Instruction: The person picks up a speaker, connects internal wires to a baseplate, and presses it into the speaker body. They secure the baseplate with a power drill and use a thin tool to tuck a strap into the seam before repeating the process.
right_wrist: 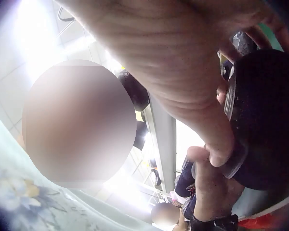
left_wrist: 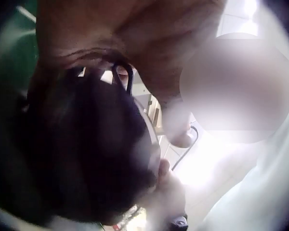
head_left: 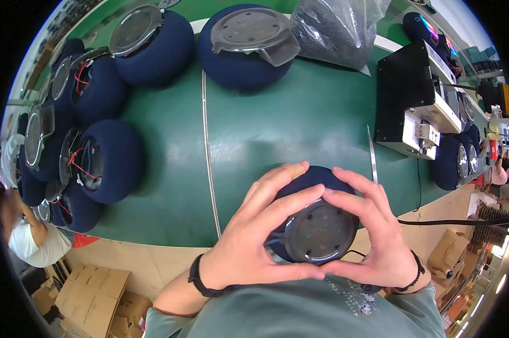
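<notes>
Between both hands is a navy fabric-covered round housing [head_left: 321, 177], held close to the person's body at the table's front edge. Its clear smoky plastic round cover [head_left: 322, 230], with several dark dots around it, faces up. The left hand [head_left: 246, 242] curves round the left side and the right hand [head_left: 387, 242] round the right. Their fingertips almost meet at the far rim, and their thumbs at the near rim. In the left wrist view the housing [left_wrist: 86, 149] is a dark blurred mass; the right wrist view shows the right thumb [right_wrist: 220, 153] at the cover's edge.
Similar navy housings [head_left: 116, 160], some with red wires showing, crowd the left of the green table [head_left: 170, 214]. Two covered ones and a plastic bag of dark material [head_left: 339, 34] lie at the back. Right are a metal ruler-like strip [head_left: 372, 155] and a black-and-white machine [head_left: 403, 101].
</notes>
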Demonstrator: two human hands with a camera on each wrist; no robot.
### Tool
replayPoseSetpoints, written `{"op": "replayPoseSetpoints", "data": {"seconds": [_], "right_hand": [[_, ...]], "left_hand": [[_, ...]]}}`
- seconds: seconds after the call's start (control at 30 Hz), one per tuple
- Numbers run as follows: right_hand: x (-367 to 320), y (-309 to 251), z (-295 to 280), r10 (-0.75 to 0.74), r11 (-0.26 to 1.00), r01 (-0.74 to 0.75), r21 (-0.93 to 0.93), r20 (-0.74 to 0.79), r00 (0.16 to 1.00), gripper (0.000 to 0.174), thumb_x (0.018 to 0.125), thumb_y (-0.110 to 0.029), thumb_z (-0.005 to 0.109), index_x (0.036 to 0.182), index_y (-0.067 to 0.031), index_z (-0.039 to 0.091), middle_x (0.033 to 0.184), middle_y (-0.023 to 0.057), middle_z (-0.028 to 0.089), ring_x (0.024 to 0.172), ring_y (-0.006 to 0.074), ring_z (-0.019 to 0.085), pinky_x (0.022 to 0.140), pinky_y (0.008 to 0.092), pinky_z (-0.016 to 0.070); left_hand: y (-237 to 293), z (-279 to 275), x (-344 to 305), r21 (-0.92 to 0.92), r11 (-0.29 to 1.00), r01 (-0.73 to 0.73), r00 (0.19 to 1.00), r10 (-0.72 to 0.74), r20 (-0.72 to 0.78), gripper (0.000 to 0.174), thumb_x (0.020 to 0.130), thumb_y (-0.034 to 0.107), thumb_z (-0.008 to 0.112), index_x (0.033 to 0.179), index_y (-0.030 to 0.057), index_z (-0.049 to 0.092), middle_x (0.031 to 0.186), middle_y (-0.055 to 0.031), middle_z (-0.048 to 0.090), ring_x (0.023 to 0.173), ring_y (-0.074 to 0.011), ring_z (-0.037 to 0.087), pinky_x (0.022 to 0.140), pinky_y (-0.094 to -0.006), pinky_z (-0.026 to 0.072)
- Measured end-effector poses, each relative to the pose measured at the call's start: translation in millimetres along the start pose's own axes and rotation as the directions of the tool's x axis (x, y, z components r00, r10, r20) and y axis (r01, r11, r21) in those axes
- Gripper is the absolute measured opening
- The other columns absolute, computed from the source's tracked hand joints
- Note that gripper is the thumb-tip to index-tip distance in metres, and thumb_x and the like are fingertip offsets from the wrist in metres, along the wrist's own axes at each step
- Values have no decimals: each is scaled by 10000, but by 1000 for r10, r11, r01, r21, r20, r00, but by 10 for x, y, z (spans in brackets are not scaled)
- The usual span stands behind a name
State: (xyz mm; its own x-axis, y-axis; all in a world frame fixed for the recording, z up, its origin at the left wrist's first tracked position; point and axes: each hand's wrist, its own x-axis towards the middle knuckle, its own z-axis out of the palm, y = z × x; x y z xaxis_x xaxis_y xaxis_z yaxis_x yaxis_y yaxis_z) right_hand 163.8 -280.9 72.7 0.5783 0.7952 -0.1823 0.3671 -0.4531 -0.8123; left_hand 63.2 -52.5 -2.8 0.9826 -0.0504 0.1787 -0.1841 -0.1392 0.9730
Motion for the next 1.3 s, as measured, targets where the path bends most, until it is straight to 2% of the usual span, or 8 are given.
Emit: {"op": "replayPoseSetpoints", "data": {"seconds": [0.13, 0.23, 0.3, 0.4, 0.73, 1.13, 1.23, 1.3], "right_hand": [[4, 17, -18, 3, 1000, -2, -24, 5, 1000, 983, 669, -162, 1023, 1554, -144, 595, 1669, 186, 422, 1364, 412, 490, 1151, 524, 450], [-3, 58, -16, -28, 996, 30, -79, 22, 999, 991, 674, -288, 1038, 1539, -112, 587, 1676, 226, 438, 1431, 427, 516, 1168, 527, 437], [-9, 55, 12, -15, 1000, 15, -7, -36, 999, 956, 643, -179, 1034, 1510, -115, 635, 1660, 200, 461, 1337, 412, 529, 1135, 505, 469], [-19, 81, 41, -24, 1000, 25, 15, -72, 997, 958, 635, -194, 1037, 1500, -87, 638, 1643, 212, 497, 1316, 416, 559, 1119, 497, 481], [-46, 135, 78, -52, 999, 51, -18, -106, 993, 1005, 631, -218, 1039, 1524, -42, 614, 1634, 224, 522, 1331, 422, 570, 1119, 499, 472], [-28, 148, 9, -57, 998, 57, 8, -26, 998, 1009, 619, -163, 1035, 1529, -43, 616, 1674, 218, 484, 1385, 447, 547, 1146, 520, 482], [-13, 161, -21, -69, 997, 69, -20, -16, 997, 1047, 613, -218, 1047, 1543, -45, 600, 1674, 225, 477, 1398, 448, 545, 1144, 511, 483], [-5, 176, -150, -86, 993, 92, -69, 80, 993, 1142, 615, -323, 1065, 1590, -40, 541, 1670, 239, 473, 1426, 412, 546, 1143, 500, 485]], "left_hand": [[-52, 13, -25, 6, 1000, 23, 1000, -23, -3, 962, 703, 375, 1033, 1537, 113, 632, 1635, -225, 471, 1480, -462, 489, 1202, -556, 441], [-48, 12, -12, 43, 999, 1, 1000, -1, -5, 950, 694, 389, 1035, 1518, 111, 651, 1633, -224, 473, 1472, -459, 499, 1194, -561, 451], [-50, 10, -7, 45, 999, -5, 1000, 6, -2, 944, 692, 393, 1034, 1510, 110, 658, 1629, -225, 478, 1464, -458, 507, 1190, -563, 455], [-53, 9, 1, 53, 999, -8, 1000, 8, -8, 926, 691, 402, 1031, 1494, 107, 674, 1617, -223, 494, 1448, -455, 523, 1182, -563, 464], [-56, -11, 55, 145, 989, -1, 999, 6, -38, 857, 652, 428, 1032, 1408, 135, 754, 1534, -176, 575, 1345, -389, 597, 1087, -501, 547], [-94, 72, 0, 108, 994, -18, 994, 30, -109, 855, 609, 438, 1055, 1356, 147, 760, 1506, -176, 573, 1340, -397, 603, 1060, -506, 566], [-70, 53, 14, 113, 994, -7, 996, 17, -88, 860, 617, 417, 1052, 1370, 145, 738, 1502, -183, 572, 1341, -406, 608, 1054, -505, 569], [-56, 41, 21, 110, 994, -9, 997, 17, -79, 864, 618, 405, 1051, 1374, 144, 726, 1500, -185, 572, 1339, -405, 613, 1048, -502, 574]]}}
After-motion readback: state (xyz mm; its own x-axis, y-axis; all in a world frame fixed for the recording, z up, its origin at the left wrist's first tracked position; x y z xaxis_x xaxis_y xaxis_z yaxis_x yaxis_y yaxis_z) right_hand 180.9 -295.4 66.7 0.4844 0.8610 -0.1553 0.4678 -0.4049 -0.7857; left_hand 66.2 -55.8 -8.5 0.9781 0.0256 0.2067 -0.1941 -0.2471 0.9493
